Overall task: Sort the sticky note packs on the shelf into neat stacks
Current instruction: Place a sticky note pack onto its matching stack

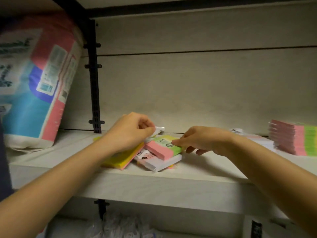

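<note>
Pinching tilted pink-green pack (163, 149): right hand (204, 141) fingers clamped on edge; left hand (130, 133) fingers grip clear wrapper (158, 130).

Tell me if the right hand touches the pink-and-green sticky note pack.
Touching. Head view: the right hand pinches the pink-and-green sticky note pack at its right edge, no gap. The left hand pinches a white wrapper.

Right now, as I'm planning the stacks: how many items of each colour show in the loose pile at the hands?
Yellow pack: 1
Pink-and-green pack, pinched by the right hand: 1
White pack: 1
Small white wrapped piece, pinched by the left hand: 1
Total: 4 told apart; the labelled wrapping beneath may hide more.
</note>
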Available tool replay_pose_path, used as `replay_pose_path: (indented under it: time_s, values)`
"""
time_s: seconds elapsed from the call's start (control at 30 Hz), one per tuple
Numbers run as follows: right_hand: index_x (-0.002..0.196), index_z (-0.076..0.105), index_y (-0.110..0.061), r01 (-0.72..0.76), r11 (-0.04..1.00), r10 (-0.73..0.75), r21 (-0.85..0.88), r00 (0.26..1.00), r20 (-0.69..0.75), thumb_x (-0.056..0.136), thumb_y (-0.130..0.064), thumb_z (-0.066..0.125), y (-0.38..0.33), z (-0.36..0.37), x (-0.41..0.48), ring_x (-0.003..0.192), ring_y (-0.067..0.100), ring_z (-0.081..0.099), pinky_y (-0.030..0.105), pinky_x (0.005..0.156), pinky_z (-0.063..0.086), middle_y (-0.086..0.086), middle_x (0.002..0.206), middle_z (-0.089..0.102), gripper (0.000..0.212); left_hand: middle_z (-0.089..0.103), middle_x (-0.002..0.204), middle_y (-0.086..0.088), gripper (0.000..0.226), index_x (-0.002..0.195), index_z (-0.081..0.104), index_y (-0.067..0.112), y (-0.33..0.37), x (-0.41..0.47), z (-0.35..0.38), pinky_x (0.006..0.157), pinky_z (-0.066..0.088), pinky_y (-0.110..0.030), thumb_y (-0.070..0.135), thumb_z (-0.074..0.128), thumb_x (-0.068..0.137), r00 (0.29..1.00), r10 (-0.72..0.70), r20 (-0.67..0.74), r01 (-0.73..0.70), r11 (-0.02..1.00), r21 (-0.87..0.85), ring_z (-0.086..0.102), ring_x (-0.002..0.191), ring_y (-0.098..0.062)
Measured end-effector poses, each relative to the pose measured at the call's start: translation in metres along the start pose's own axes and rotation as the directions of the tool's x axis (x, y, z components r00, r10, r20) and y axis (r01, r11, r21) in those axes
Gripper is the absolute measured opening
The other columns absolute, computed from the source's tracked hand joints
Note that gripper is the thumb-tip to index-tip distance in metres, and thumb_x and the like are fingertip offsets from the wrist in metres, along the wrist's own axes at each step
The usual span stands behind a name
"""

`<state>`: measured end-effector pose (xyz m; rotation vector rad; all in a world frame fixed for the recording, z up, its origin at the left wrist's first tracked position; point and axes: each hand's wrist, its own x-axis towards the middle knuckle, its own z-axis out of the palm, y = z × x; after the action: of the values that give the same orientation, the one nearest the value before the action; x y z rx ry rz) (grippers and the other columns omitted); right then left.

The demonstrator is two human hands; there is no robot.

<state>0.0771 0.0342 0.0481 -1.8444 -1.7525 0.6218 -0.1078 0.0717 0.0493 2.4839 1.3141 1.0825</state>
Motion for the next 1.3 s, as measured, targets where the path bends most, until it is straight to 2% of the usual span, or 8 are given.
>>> replay_pose_path:
  time_s: [0.13,0.27,0.43,0.53,0.63,0.87,1.03,1.3]
  values:
    - [0.08,0.06,-0.012,-0.026,0.923,0.022,0.384,1.0,0.016,0.09,-0.019,0.059,0.011,-0.011,-0.009,0.059,0.008,0.055,0.018,0.055,0.049,0.0,0.074,0.065,0.013,0.068,0.095,0.005,0.017,0.1,0.069,0.02,0.006,-0.001,-0.004,0.07,0.045,-0.019,0.025,0.059,0.088,0.998,0.013,-0.061,-0.013,1.0,-0.002,0.059,0.084,-0.01]
    - [0.084,0.053,-0.007,0.093,0.69,-0.026,0.718,0.994,-0.105,0.093,-0.007,0.051,0.025,-0.015,-0.016,0.062,0.015,0.062,0.023,0.063,0.059,0.009,0.075,0.068,0.01,0.067,0.096,0.004,0.022,0.105,0.067,0.018,0.016,-0.002,-0.001,0.076,0.046,-0.025,0.029,0.059,0.087,0.993,0.052,-0.102,-0.053,0.999,-0.007,0.06,0.088,-0.014]
    - [0.105,0.051,-0.001,0.214,0.504,-0.063,0.837,0.975,-0.211,0.092,-0.002,0.05,0.029,-0.011,-0.029,0.065,0.019,0.069,0.023,0.066,0.06,0.014,0.084,0.069,0.013,0.071,0.106,0.011,0.046,0.121,0.06,0.026,0.03,-0.001,0.014,0.077,0.051,-0.023,0.037,0.07,0.077,0.996,0.068,0.058,-0.052,0.97,-0.24,0.066,0.083,-0.005]
    - [0.115,0.048,-0.002,0.282,0.462,-0.055,0.841,0.955,-0.29,0.092,-0.004,0.052,0.031,-0.008,-0.035,0.063,0.017,0.069,0.022,0.068,0.06,0.013,0.091,0.068,0.024,0.073,0.09,0.014,0.034,0.101,0.067,0.034,0.035,0.002,0.024,0.069,0.053,-0.024,0.018,0.076,0.072,0.991,0.13,0.028,-0.108,0.912,-0.396,0.067,0.069,-0.008]
    - [0.116,0.045,-0.007,0.354,0.488,-0.005,0.798,0.915,-0.403,0.091,-0.003,0.054,0.034,-0.009,-0.039,0.059,0.017,0.066,0.022,0.067,0.058,0.007,0.083,0.062,0.027,0.074,0.077,0.016,0.036,0.085,0.064,0.04,0.037,0.005,0.032,0.07,0.057,-0.025,0.01,0.078,0.069,0.992,0.122,-0.018,-0.113,0.841,-0.529,0.07,0.068,-0.012]
    - [0.109,0.048,-0.008,0.417,0.528,-0.012,0.74,0.875,-0.485,0.086,0.007,0.055,0.055,-0.02,-0.05,0.072,0.024,0.064,0.021,0.068,0.058,0.009,0.1,0.057,0.028,0.076,0.082,0.012,0.035,0.096,0.065,0.028,0.054,0.01,0.057,0.071,0.057,-0.022,0.004,0.075,0.071,0.992,0.123,-0.003,-0.102,0.808,-0.581,0.072,0.068,-0.011]
    - [0.119,0.052,-0.014,0.4,0.756,-0.065,0.518,0.834,-0.548,0.08,0.0,0.066,0.092,-0.054,-0.065,0.089,0.024,0.067,0.028,0.079,0.056,0.002,0.112,0.062,0.044,0.076,0.092,-0.003,0.04,0.111,0.067,0.013,0.091,0.023,0.084,0.087,0.057,-0.035,0.005,0.075,0.073,0.993,0.12,0.014,-0.091,0.82,-0.566,0.072,0.083,-0.016]
    - [0.117,0.06,-0.013,0.362,0.908,-0.122,0.212,0.711,-0.693,0.082,-0.016,0.068,0.177,-0.15,-0.072,0.088,0.015,0.06,0.02,0.071,0.044,0.001,0.107,0.067,0.036,0.074,0.102,-0.003,0.02,0.096,0.072,0.022,0.197,0.063,0.152,0.102,0.047,-0.04,0.01,0.069,0.081,0.981,0.192,-0.028,-0.17,0.778,-0.605,0.065,0.099,-0.006]
